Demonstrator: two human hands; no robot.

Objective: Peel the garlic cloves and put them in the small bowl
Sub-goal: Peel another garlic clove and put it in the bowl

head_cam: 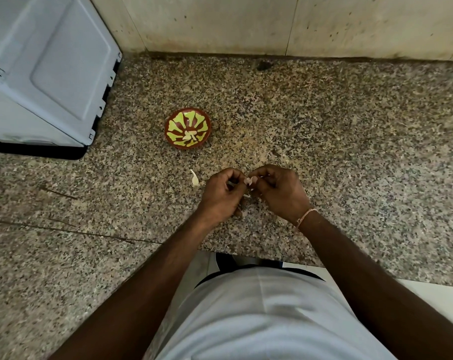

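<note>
A small brown bowl (187, 128) with a yellow-green pattern stands on the speckled granite counter (324, 131); a few pale peeled cloves (189, 135) lie in its bottom. In front of it, both hands meet over the counter. My left hand (221, 194) and my right hand (278, 192) pinch one small pinkish garlic clove (250, 181) between their fingertips. A pale unpeeled clove (194, 179) lies on the counter just left of my left hand. A bit of white skin (247, 195) shows below the fingers.
A white appliance (46, 71) on a black base fills the back left corner. A beige tiled wall (272, 22) closes the back. Thin dry stalks (59, 193) lie on the counter at the left. The counter's front edge runs just under my wrists.
</note>
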